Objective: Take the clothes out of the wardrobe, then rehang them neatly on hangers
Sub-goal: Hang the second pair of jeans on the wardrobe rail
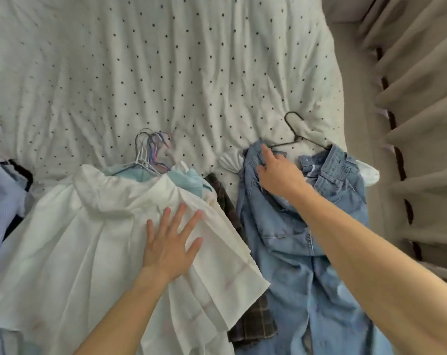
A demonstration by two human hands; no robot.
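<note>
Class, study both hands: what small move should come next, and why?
Probably lift the jeans by their waistband toward the black hanger: the right hand is at that waistband, the hanger lies just beyond it on the duvet, and the left hand rests flat on the white garment.

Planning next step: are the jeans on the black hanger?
Cannot tell: both ends of the black hanger vanish under the jeans waistband, which the right hand grips.
</note>
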